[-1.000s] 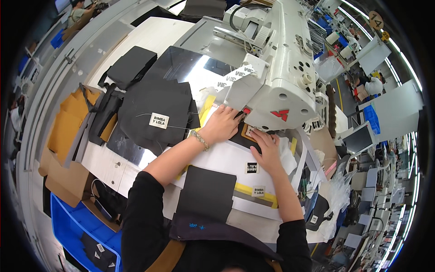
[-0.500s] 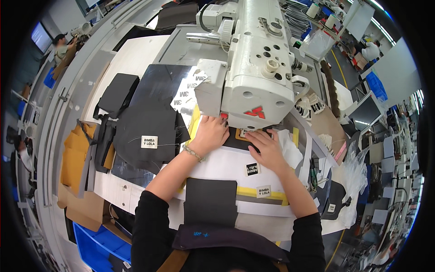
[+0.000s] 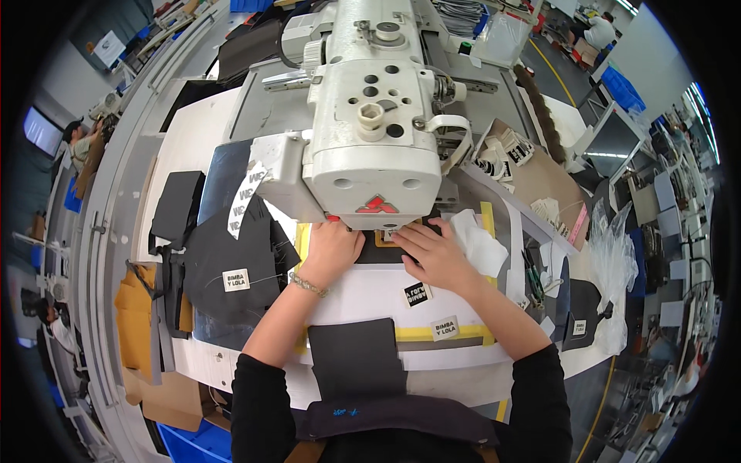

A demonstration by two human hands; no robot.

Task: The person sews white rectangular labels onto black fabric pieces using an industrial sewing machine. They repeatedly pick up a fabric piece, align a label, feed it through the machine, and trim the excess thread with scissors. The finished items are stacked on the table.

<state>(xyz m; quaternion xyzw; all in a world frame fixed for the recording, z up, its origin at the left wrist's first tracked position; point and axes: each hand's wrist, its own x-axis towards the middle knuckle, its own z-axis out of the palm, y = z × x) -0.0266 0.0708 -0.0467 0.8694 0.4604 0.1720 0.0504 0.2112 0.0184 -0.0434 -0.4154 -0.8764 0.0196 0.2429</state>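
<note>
A dark fabric piece (image 3: 375, 255) lies under the front of a large white sewing machine (image 3: 378, 158). Flat at its left edge rests my left hand (image 3: 332, 251), empty, its fingertips partly behind the machine head. From the right, my right hand (image 3: 438, 253) reaches in with fingers stretched out, pressing near a small yellow-orange frame (image 3: 381, 238) with a pale label in it. The machine partly covers that frame. Below my right hand, a black label (image 3: 417, 294) and a cream label (image 3: 444, 328) lie on the white work surface (image 3: 363, 292).
A black panel (image 3: 356, 359) lies before me. To the left are dark cut pieces (image 3: 224, 258), a black stack (image 3: 178, 204) and a yellow folder-like piece (image 3: 136, 320). An open cardboard box (image 3: 532, 185) with labels, green-handled snips (image 3: 533, 278) and clear plastic (image 3: 614, 278) sit right.
The whole view has shifted, so the machine appears further left and lower. My hands stay at the dark fabric piece, with little visible movement against it.
</note>
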